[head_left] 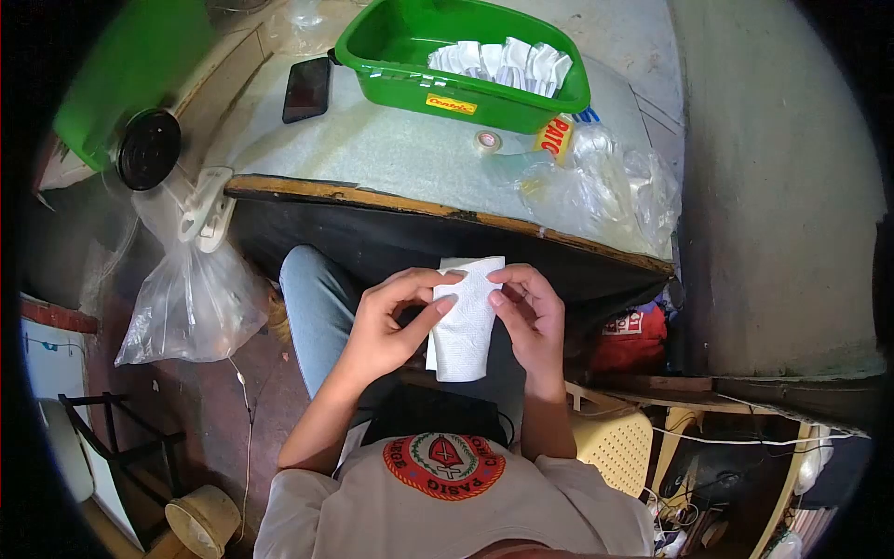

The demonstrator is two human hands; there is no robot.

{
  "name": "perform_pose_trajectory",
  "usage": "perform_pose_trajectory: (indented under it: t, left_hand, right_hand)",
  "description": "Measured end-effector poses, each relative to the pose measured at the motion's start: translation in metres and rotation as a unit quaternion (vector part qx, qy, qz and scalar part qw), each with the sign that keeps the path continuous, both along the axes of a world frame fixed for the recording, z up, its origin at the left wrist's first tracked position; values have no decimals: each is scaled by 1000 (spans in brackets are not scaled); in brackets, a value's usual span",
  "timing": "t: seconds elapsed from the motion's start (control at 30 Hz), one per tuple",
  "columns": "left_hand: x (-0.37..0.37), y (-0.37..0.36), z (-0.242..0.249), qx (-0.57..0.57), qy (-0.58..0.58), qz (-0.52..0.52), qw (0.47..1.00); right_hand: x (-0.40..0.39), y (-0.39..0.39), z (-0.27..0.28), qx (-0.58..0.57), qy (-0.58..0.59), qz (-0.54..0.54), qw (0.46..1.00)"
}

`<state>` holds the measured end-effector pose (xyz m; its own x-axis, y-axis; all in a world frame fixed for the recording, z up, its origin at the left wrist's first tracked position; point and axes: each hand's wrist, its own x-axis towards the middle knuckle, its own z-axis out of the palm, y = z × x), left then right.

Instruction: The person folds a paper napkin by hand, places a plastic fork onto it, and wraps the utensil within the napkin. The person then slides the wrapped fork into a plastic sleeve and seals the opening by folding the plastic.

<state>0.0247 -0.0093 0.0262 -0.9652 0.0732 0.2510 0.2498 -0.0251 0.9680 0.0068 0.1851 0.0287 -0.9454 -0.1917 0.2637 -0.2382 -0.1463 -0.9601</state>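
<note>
A folded white paper towel (464, 326) with a dimpled surface is held upright above my lap, just in front of the table edge. My left hand (396, 312) pinches its left side between thumb and fingers. On the opposite side, my right hand (529, 312) grips the upper right edge the same way. Behind the front layer, another fold of the towel shows along the left. On the table stands a green plastic basin (400, 88) with several white folded bundles (507, 63) lined up inside.
A dark phone (307, 90) and a tape roll (487, 142) lie on the table (372, 149). Clear plastic bags (605, 191) rest at its right. A plastic bag (200, 303) hangs from a white clip (207, 210) at the left. A bucket (202, 522) stands on the floor.
</note>
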Motion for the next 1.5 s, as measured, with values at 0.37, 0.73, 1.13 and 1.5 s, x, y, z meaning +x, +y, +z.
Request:
perform_pose_trajectory:
  t: [0.37,0.73,1.13,1.5]
  left_hand:
    - [1,-1,6,53,-26,-82,995]
    - [0,4,6,-45,50,-15,998]
    - [1,5,12,-74,66,6,995]
    - [2,5,8,-76,82,-1,994]
  right_hand:
    - [1,2,-2,9,4,10,1000]
    - [0,4,-2,22,15,-1,1000]
    - [-3,4,-1,38,17,-5,999]
    - [2,3,6,65,19,66,996]
